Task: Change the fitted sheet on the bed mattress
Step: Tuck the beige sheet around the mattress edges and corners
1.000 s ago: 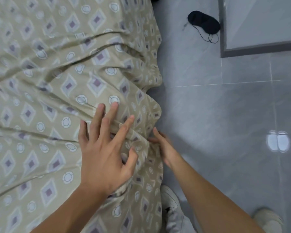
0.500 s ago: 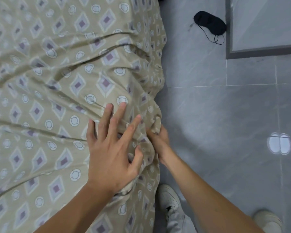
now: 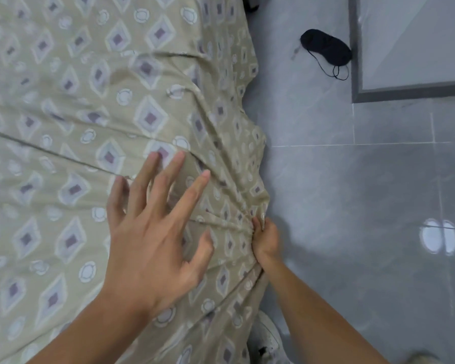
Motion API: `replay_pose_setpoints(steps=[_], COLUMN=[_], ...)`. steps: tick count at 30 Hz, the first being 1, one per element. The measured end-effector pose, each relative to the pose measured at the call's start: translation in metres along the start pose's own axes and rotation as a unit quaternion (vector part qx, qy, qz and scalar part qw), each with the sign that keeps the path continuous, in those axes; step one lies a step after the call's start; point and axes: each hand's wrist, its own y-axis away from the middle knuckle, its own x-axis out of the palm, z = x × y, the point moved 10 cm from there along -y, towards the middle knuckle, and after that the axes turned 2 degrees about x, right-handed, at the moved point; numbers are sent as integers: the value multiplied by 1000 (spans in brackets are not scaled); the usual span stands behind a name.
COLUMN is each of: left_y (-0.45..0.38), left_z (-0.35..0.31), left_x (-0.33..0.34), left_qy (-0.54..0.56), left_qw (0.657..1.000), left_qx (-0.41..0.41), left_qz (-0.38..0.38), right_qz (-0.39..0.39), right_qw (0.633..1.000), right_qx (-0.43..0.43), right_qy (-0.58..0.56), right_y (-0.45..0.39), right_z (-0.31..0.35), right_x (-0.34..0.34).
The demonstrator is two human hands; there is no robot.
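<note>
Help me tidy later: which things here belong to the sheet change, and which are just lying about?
Part of the job: the patterned sheet; left hand pressing flat on it; right hand gripping its gathered edge.

Lying about: black eye mask on the floor.

fitted sheet (image 3: 95, 106): beige-tan ground printed all over with pale grey-white diamonds, each holding a small dull purple diamond at its middle, and with small pale rings set between the diamonds
floor (image 3: 352, 195): blue-grey tiles with faint cloudy marbling, thin pale grout lines, one bright white patch of reflected light
sleep mask (image 3: 326, 47): black, with a thin black cord
frame (image 3: 405, 92): dark grey band round a lighter grey panel
shoe (image 3: 269, 340): white, a dark mark on it
</note>
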Motion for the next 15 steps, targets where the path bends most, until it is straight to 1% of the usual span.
replay_pose_setpoints(steps=[3, 5, 6, 7, 8, 10, 11, 13, 14, 15], left_y=[0, -1, -2, -2, -2, -2, -2, -3, -3, -2], left_z=[-1, 0, 0, -1, 0, 1, 2, 2, 2, 2], left_x=[2, 4, 6, 8, 8, 10, 11, 12, 12, 12], left_qy=[15, 22, 23, 24, 24, 20, 17, 15, 14, 11], left_qw=[1000, 999, 999, 999, 999, 999, 999, 999, 999, 999], left_qx=[7, 2, -2, -6, -9, -10, -9, -11, -13, -14], left_qz=[-15, -31, -34, -37, -40, -45, -47, -49, -48, -47], right_qz=[-37, -54, -60, -54, -38, 21, 66, 167, 210, 248], right_qw=[995, 991, 991, 993, 997, 990, 978, 942, 923, 911], right_qx=[43, 45, 52, 64, 70, 109, 152, 228, 243, 250], right_qy=[84, 115, 110, 78, 23, -88, -124, -183, -212, -215], right_y=[-7, -12, -14, -15, -17, -14, -11, 5, 23, 46], right_z=[-13, -17, -21, -25, -29, -47, -66, -102, -101, -92], right_x=[-14, -24, -29, -35, -36, -32, -23, -3, 2, 0])
